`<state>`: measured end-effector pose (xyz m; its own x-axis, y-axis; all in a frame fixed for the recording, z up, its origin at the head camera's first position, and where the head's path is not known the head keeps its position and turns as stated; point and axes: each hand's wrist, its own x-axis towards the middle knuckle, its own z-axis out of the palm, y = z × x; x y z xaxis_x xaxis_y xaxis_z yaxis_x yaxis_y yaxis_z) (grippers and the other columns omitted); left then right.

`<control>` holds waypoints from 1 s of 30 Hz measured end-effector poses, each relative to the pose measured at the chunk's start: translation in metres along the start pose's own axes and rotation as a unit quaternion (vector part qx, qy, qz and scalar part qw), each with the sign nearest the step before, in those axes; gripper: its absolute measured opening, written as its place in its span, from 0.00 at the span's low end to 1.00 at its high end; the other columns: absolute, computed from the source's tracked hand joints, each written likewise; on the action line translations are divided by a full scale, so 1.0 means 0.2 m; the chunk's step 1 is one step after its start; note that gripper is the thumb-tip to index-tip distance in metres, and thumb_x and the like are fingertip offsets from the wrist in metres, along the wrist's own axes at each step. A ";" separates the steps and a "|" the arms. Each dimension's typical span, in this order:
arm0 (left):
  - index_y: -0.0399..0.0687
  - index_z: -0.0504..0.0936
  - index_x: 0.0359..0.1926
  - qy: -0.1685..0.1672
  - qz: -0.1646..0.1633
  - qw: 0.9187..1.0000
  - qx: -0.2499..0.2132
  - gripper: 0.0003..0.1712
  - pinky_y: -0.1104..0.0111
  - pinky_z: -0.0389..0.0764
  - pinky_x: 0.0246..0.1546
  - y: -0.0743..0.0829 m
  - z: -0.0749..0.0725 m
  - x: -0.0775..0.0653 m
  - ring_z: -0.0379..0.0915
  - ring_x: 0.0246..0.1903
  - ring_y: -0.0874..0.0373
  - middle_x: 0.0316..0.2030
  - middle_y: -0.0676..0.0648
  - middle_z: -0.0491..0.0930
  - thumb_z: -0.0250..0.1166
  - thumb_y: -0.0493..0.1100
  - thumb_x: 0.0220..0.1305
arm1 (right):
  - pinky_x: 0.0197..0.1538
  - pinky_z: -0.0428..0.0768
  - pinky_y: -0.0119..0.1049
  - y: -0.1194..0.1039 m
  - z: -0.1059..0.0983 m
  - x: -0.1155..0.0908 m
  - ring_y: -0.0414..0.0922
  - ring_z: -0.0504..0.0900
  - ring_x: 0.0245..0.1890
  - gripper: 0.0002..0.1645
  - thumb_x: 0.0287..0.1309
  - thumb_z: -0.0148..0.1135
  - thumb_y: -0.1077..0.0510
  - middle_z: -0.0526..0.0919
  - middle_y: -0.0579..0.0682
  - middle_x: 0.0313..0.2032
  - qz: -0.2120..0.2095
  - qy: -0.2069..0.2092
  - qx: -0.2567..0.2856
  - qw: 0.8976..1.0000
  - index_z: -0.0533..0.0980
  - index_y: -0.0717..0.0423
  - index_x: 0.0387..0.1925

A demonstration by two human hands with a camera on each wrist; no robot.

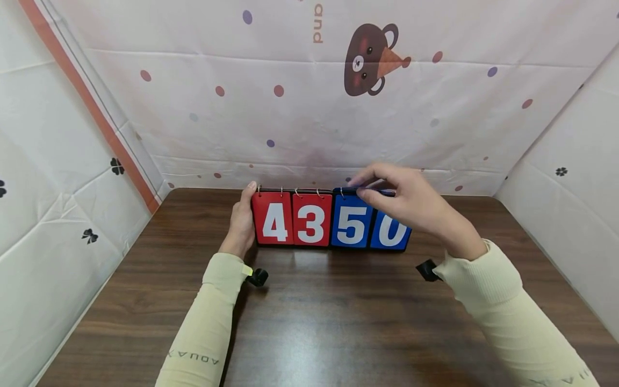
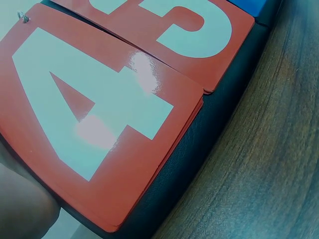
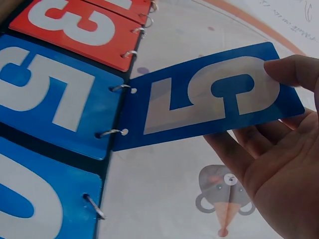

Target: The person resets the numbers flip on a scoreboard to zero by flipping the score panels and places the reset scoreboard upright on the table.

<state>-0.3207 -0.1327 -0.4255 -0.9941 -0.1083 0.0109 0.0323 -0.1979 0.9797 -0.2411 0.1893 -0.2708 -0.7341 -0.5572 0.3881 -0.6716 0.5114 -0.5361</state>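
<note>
A flip scoreboard (image 1: 311, 246) stands on the table, showing red cards 4 and 3 and blue cards 5 and 0. My left hand (image 1: 240, 223) grips its left edge, beside the red 4 card (image 2: 112, 164). In the right wrist view, my right hand (image 3: 279, 164) pinches the far end of a raised blue card (image 3: 182, 134), thumb on the face and fingers beneath. This card also bears a 5 and hangs on two metal rings (image 3: 112, 133), tilted up from the blue 5 card (image 3: 97, 107) on the board. My right wrist partly covers the blue 0 card (image 1: 389, 236) in the head view.
The brown wooden table (image 1: 309, 322) reaches back to a white printed cloth (image 1: 271, 118) with dots and a bear's head. More cloth hangs at both sides. Small black wrist cameras (image 1: 258, 277) sit by the cuffs, low over the table.
</note>
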 end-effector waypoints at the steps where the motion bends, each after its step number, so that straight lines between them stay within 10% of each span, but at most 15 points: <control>1: 0.52 0.77 0.37 -0.001 0.001 1.000 0.001 0.33 0.61 0.69 0.48 0.00 0.00 0.00 0.71 0.43 0.58 0.38 0.50 0.76 0.56 0.76 0.55 | 0.52 0.80 0.48 0.00 0.01 -0.01 0.36 0.77 0.48 0.13 0.64 0.60 0.56 0.79 0.38 0.50 -0.008 -0.004 0.001 1.000 0.76 0.43 0.50; 30: 0.53 0.75 0.40 0.000 -0.004 1.000 0.004 0.33 0.61 0.67 0.50 0.00 0.00 0.00 0.69 0.46 0.57 0.43 0.50 0.74 0.55 0.76 0.56 | 0.49 0.82 0.41 0.08 0.25 -0.20 0.37 0.73 0.51 0.21 0.54 0.68 0.58 0.79 0.41 0.50 -0.041 -0.098 -0.121 0.987 0.76 0.45 0.50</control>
<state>-0.3214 -0.1334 -0.4257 -0.9942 -0.1072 0.0032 0.0237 -0.1907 0.9814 -0.2171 0.1879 -0.3321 -0.6593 -0.7062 0.2579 -0.7492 0.5881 -0.3048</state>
